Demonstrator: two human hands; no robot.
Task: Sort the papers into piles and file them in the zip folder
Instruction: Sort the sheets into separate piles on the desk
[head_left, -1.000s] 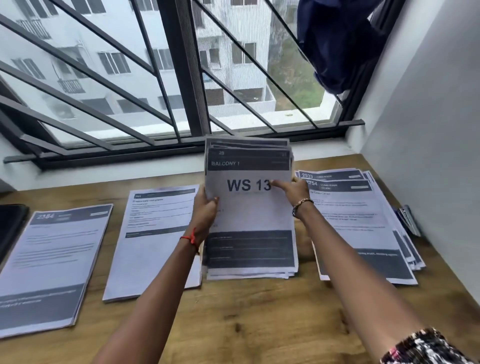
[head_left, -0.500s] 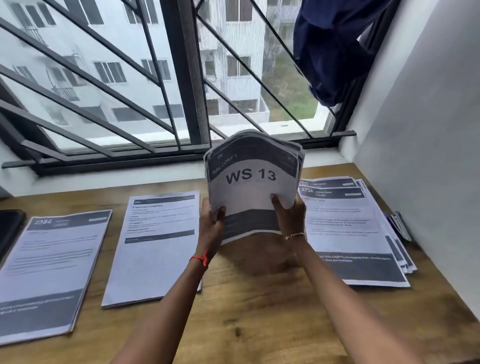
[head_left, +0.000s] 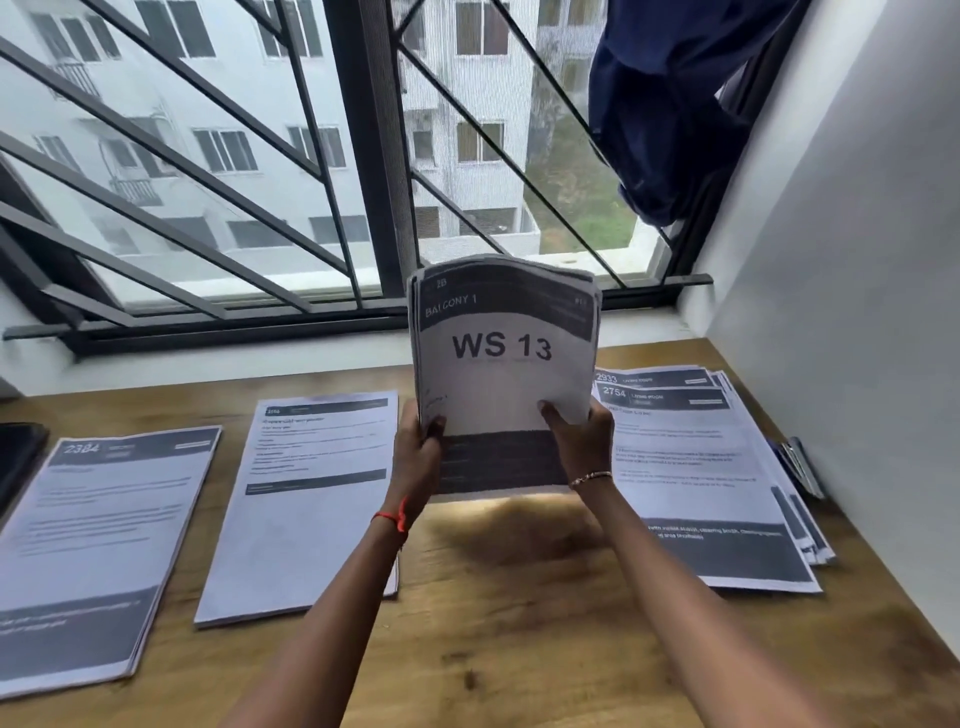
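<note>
WS 13 stack (head_left: 501, 364), flat on the bench (head_left: 519, 649) 1 s ago, now upright at centre frame, fingers (head_left: 553, 415) of left hand (head_left: 418, 452) and right hand (head_left: 582, 441) clamped on its lower sides, probably to square the sheets before filing.

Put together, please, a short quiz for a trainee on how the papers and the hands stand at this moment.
1. The WS 13 stack is held by: A) one hand only; B) the left hand and the right hand together; C) no hand.
2. True or false: the WS 13 stack lies flat on the table.
3. Fill in: ____ piles of paper lie flat on the table.

Key
1. B: each hand grips a lower side of the stack.
2. False: it is held upright.
3. Three: the 2384 pile, the middle pile and the 2754 pile.
</note>
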